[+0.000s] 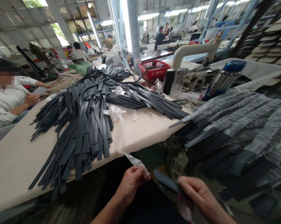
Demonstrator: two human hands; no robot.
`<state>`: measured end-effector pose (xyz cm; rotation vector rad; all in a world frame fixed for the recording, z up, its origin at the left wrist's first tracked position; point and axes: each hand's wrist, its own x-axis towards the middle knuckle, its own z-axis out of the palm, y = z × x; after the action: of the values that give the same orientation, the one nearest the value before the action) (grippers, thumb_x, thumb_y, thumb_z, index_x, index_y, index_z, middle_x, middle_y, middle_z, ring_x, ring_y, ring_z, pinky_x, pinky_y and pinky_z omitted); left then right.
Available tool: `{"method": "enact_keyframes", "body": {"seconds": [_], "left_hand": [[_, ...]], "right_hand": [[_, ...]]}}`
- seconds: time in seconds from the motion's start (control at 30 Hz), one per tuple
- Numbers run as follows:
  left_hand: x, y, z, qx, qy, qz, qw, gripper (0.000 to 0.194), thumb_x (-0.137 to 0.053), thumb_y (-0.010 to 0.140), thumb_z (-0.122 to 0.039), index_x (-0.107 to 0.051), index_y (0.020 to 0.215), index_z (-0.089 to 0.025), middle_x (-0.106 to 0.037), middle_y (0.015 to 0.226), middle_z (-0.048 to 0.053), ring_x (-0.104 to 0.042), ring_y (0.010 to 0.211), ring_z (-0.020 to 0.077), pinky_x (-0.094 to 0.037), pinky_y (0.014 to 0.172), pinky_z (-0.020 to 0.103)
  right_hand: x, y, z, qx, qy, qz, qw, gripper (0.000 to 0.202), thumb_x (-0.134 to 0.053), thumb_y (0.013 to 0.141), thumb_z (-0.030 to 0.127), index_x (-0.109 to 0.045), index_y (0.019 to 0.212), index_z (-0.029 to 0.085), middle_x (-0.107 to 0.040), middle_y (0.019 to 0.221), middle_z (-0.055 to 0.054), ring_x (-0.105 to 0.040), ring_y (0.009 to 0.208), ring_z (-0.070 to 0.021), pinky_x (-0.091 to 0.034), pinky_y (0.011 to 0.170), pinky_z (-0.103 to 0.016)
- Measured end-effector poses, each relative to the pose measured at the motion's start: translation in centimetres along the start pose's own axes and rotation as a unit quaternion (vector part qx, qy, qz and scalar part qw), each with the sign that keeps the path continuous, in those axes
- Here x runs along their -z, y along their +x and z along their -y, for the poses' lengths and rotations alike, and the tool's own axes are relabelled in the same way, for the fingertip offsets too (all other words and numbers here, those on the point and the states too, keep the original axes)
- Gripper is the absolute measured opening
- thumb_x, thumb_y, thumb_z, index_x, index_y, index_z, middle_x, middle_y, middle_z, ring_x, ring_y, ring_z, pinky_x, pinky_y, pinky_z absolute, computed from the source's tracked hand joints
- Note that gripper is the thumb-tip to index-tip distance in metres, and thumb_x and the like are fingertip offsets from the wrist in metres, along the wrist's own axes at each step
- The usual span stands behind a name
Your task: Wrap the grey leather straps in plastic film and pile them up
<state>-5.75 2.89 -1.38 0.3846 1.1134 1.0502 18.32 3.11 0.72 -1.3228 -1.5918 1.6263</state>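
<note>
My left hand pinches a thin clear plastic film that trails up toward the table edge. My right hand holds one dark grey strip low in front of me, below the table. The two hands are close together, the film peeling off the strip's left end. A large heap of the same dark grey strips lies on the beige table. More strips covered in pale film are piled at my right.
A seated person in white works at the table's left side. A red basket, a black bottle, a clear jar and a steel flask stand at the far end. Crumpled film lies among the strips.
</note>
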Motion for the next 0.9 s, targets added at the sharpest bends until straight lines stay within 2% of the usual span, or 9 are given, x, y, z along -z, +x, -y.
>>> {"method": "enact_keyframes", "body": {"seconds": [0.1,0.2,0.33,0.43,0.6,0.77,0.9], "left_hand": [[-0.8,0.3,0.7,0.019,-0.037,-0.007,0.999,0.040,-0.087,0.060,-0.042,-0.068,0.079,-0.012,-0.071,0.077,0.006,-0.066,0.071,0.0156,-0.053,0.075,0.028],[-1.5,0.2,1.2,0.022,-0.032,0.002,0.999,0.039,-0.086,0.062,-0.040,-0.070,0.082,-0.011,-0.072,0.078,0.007,-0.068,0.073,0.0161,-0.053,0.076,0.028],[-1.9,-0.2,1.3,0.030,-0.003,0.008,1.000,0.041,-0.086,0.061,-0.043,-0.070,0.082,-0.011,-0.073,0.077,0.008,-0.068,0.071,0.0169,-0.053,0.070,0.026],[-1.8,-0.5,1.4,0.035,0.005,-0.005,0.999,0.043,-0.087,0.059,-0.045,-0.071,0.081,-0.012,-0.073,0.078,0.008,-0.067,0.074,0.0167,-0.052,0.071,0.026],[-2.2,-0.7,1.4,0.035,0.022,-0.014,0.999,0.045,-0.088,0.055,-0.045,-0.070,0.079,-0.011,-0.070,0.076,0.005,-0.065,0.070,0.0152,-0.052,0.069,0.026],[-2.5,-0.9,1.9,0.028,0.037,-0.016,0.999,0.039,-0.086,0.060,-0.042,-0.071,0.079,-0.012,-0.069,0.076,0.005,-0.063,0.071,0.0137,-0.052,0.070,0.025],[-2.3,-0.7,2.2,0.001,0.033,-0.012,0.999,0.033,-0.083,0.066,-0.041,-0.071,0.079,-0.013,-0.069,0.078,0.004,-0.065,0.074,0.0150,-0.053,0.075,0.027]], "right_hand": [[-0.7,-2.1,-2.7,0.039,-0.119,-0.006,0.992,0.060,-0.033,0.091,0.062,-0.047,0.053,0.018,-0.045,0.052,0.001,-0.045,0.050,-0.0115,-0.033,0.052,-0.025],[-1.3,-2.6,-4.1,0.058,-0.171,-0.018,0.983,0.058,-0.030,0.091,0.061,-0.038,0.052,0.019,-0.039,0.051,0.002,-0.041,0.049,-0.0114,-0.030,0.052,-0.025],[-1.2,-2.7,-4.4,0.055,-0.175,-0.049,0.982,0.056,-0.030,0.092,0.058,-0.041,0.053,0.019,-0.043,0.052,0.001,-0.043,0.050,-0.0117,-0.031,0.052,-0.025],[-0.7,-2.9,-4.6,0.057,-0.183,-0.074,0.979,0.056,-0.033,0.093,0.055,-0.044,0.053,0.018,-0.046,0.053,0.001,-0.045,0.050,-0.0114,-0.032,0.052,-0.024],[-0.6,-3.0,-5.3,0.108,-0.230,-0.111,0.961,0.054,-0.032,0.096,0.050,-0.046,0.054,0.018,-0.047,0.052,0.002,-0.046,0.049,-0.0097,-0.032,0.049,-0.022],[-1.3,-3.1,-5.4,0.180,-0.287,-0.133,0.931,0.047,-0.035,0.099,0.040,-0.056,0.062,0.018,-0.054,0.055,0.001,-0.053,0.050,-0.0085,-0.037,0.050,-0.019],[-1.5,-3.6,-5.4,0.214,-0.336,-0.187,0.898,0.046,-0.036,0.099,0.036,-0.054,0.060,0.018,-0.051,0.053,0.002,-0.051,0.046,-0.0071,-0.036,0.047,-0.018]]}}
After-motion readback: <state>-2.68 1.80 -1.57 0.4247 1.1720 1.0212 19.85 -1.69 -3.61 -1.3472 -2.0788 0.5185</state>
